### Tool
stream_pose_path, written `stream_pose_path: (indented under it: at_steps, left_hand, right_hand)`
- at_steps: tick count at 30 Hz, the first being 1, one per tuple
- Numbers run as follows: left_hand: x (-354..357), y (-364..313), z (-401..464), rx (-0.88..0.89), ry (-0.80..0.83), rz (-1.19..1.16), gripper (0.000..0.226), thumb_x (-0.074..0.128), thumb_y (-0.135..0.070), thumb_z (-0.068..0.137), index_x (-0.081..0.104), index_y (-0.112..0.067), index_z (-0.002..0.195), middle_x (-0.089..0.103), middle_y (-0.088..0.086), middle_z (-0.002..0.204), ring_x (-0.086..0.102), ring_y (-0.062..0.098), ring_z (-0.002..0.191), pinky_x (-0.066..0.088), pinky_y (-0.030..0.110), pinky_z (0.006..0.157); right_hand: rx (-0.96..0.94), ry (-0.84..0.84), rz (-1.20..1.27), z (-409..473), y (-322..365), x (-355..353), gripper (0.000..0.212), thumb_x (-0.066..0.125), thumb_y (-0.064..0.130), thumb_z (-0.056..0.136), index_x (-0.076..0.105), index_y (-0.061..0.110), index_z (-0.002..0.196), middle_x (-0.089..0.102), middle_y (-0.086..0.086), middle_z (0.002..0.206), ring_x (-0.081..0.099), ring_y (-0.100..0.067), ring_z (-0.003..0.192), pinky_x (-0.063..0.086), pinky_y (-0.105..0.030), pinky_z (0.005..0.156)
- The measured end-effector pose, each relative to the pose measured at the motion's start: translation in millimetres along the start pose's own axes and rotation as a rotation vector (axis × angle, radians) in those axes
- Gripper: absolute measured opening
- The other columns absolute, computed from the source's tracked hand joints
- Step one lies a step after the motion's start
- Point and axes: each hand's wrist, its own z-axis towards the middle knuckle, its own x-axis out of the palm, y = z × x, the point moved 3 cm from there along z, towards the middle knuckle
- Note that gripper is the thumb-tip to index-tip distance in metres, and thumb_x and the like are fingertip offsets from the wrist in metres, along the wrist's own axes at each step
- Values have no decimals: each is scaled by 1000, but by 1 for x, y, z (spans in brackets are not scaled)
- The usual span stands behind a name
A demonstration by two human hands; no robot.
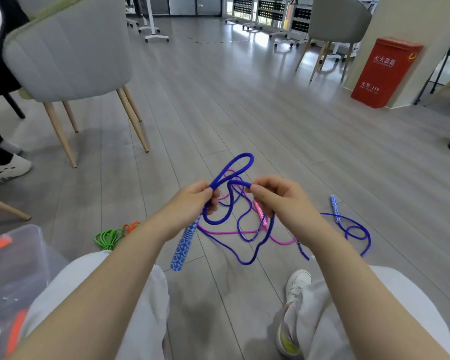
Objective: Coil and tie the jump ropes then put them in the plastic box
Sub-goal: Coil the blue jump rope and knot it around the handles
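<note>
Two hands making loops in a blue rope

Close by on the left, the plastic box point(16, 268) has orange things in it, too blurry to name. Left hand point(192, 201) pinches the blue jump rope point(234, 167) where a loop starts, so the loop stays, and one blue handle point(183, 249) hangs under it. Right hand point(273, 196) pinches the next bend with curled fingers, ready to fold it over. Most of this rope lies on the floor, mixed with a pink rope point(226, 232). Farther left lie green point(107, 239) and orange ropes point(131, 227)
</note>
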Motion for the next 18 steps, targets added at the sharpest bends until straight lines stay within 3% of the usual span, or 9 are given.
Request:
stream_pose_path:
  at_steps: [3, 6, 11, 15, 18]
  left_hand:
    - [11, -6, -5, 43, 15, 84, 27, 36, -18, 104, 62, -18, 103, 66, -3, 83, 57, 10, 72, 48, 21, 68]
    - [13, -11, -5, 141, -68, 116, 24, 37, -22, 104, 60, -25, 104, 59, 2, 76, 55, 11, 71, 47, 25, 70]
    - [11, -13, -4, 242, -159, 164, 20, 36, -21, 104, 56, -21, 105, 56, -11, 79, 53, 6, 71, 43, 13, 59]
    - [18, -10, -4, 287, -3, 229, 22, 39, -22, 103, 60, -27, 107, 66, -4, 96, 59, 11, 82, 52, 29, 75]
    - [25, -7, -6, 268, 79, 252, 22, 40, -21, 103, 59, -31, 103, 65, -15, 90, 59, -8, 78, 48, 19, 73]
  right_hand:
    - [37, 21, -39, 3, -2, 7, 13, 59, 17, 96, 71, 15, 92, 56, 11, 58, 48, -2, 53, 40, -14, 52]
    - [74, 31, -74, 6, -5, 8, 14, 61, 21, 94, 72, 15, 92, 55, 11, 58, 47, -5, 56, 39, -18, 54]
    - [110, -42, -265, 7, -7, 5, 15, 61, 27, 93, 73, 18, 92, 63, 7, 70, 51, -5, 62, 44, -22, 61]
    - [89, 5, -276, 7, -8, 10, 13, 61, 28, 91, 73, 23, 87, 56, 9, 61, 45, -1, 50, 37, -20, 55]
    - [66, 28, -257, 6, -8, 14, 13, 61, 26, 93, 73, 22, 94, 58, 16, 53, 50, 6, 47, 36, -11, 52]
